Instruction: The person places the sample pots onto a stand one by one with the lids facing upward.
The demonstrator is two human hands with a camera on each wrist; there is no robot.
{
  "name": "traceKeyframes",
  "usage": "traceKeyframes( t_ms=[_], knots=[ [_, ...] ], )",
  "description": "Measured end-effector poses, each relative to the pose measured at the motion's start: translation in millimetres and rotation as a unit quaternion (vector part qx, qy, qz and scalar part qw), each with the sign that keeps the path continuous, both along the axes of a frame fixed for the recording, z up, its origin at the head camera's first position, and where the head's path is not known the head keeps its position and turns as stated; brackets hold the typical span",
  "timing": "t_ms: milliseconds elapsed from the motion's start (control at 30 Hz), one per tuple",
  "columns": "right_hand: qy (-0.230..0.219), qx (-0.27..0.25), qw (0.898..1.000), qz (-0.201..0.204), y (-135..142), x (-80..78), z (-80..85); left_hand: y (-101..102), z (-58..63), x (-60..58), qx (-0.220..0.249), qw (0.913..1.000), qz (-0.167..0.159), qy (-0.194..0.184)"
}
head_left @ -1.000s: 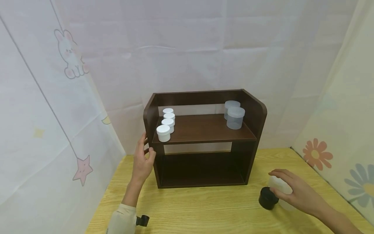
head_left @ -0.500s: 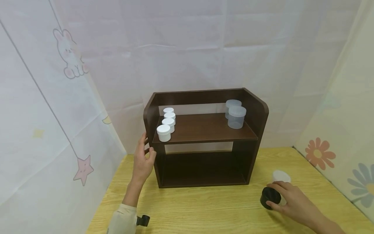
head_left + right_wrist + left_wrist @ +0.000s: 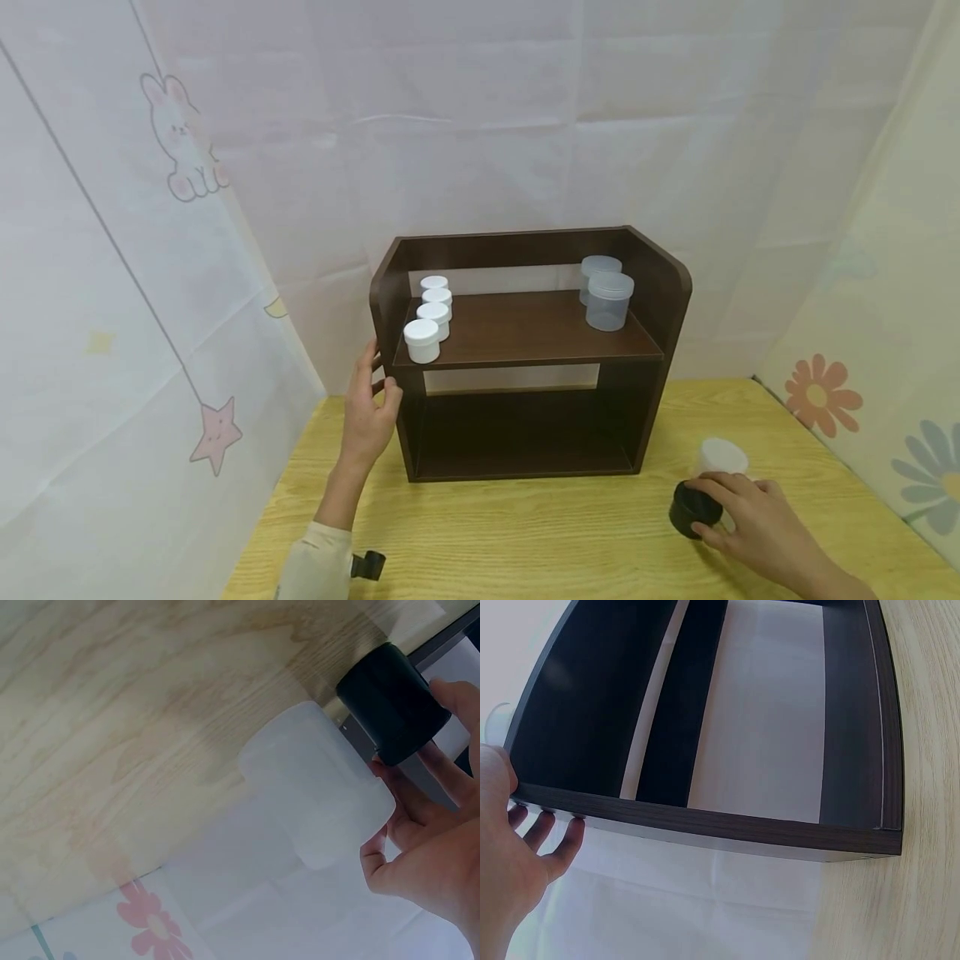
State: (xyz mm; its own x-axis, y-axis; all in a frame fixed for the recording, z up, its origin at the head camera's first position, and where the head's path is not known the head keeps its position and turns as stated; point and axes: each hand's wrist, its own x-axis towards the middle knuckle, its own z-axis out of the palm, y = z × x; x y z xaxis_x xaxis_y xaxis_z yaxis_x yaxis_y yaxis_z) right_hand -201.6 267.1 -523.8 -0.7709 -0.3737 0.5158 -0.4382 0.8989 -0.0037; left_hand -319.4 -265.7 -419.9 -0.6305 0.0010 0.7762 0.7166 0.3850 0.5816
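My left hand grips the left side panel of a dark brown two-tier shelf. In the left wrist view, the thumb lies over the panel's edge and the fingertips touch its outer face. To the right of the shelf, my right hand pinches a small black jar between thumb and fingers, near its top. Just behind that jar stands a frosted white jar, partly hidden by the hand. In the right wrist view, the frosted jar sits close beside the black one.
Several small white jars line the upper tier's left side. Two clear lidded jars stand at its right. Under the shelf is a yellow wood-grain table, with printed cloth walls around it. A black piece sticks out by the left sleeve.
My right hand has moved down and left from above the frosted jar onto the black jar and taken hold of it. The left hand stays at the shelf's side.
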Motion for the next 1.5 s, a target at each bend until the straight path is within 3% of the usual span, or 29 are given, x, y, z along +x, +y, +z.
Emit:
traceKeyframes(
  t_ms=[233, 500, 833, 1067, 1233, 1500],
  knots=[
    [-0.011, -0.015, 1.000, -0.005, -2.6, 0.5, 4.8, 1.7, 4.1, 3.2, 0.007, 0.9999, 0.005, -0.006],
    [0.021, -0.052, 0.998, 0.026, -6.8, -1.3, 24.2, 11.8, 22.3, 25.0, 0.009, 0.9999, 0.002, -0.009],
    [0.049, -0.113, 0.991, 0.060, -29.1, 4.9, 85.8, 12.3, 22.2, 27.3, 0.014, 0.9999, -0.006, -0.004],
    [0.099, -0.159, 0.973, 0.132, -42.4, 0.5, 136.1, 13.8, 25.3, 29.6, 0.008, 1.0000, -0.002, -0.002],
    [0.129, -0.166, 0.968, 0.139, -58.8, -5.7, 162.6, 12.2, 24.2, 27.9, 0.007, 1.0000, 0.002, 0.001],
    [0.133, -0.153, 0.970, 0.132, -83.8, -25.4, 197.9, 12.9, 23.1, 26.5, 0.013, 0.9999, -0.005, 0.006]
  ],
)
